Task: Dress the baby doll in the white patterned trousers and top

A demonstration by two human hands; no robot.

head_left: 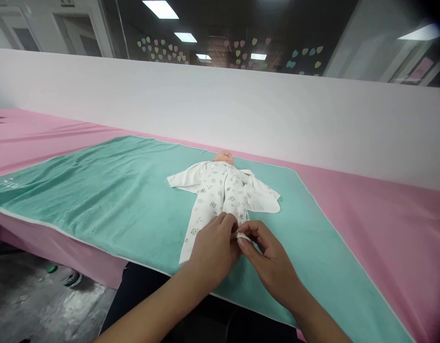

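A baby doll (224,156) lies on its back, only its head showing above a white printed baby romper (220,188). One sleeve spreads to the left, and on the right a sleeve and a loose white flap lie spread out. The romper's left-side leg (191,233) lies flat towards the near edge. At the end of the other leg, my left hand (218,240) is closed on the fabric, its fingertips partly hidden. My right hand (264,252) pinches the white cuff (243,236) between thumb and fingers, close against the left hand.
Under the doll is a teal towel (108,190) with a white edge, spread over a pink-covered table (377,209). A white wall (205,105) with a window above it stands behind. My legs are beneath the near edge; small items lie on the floor at lower left.
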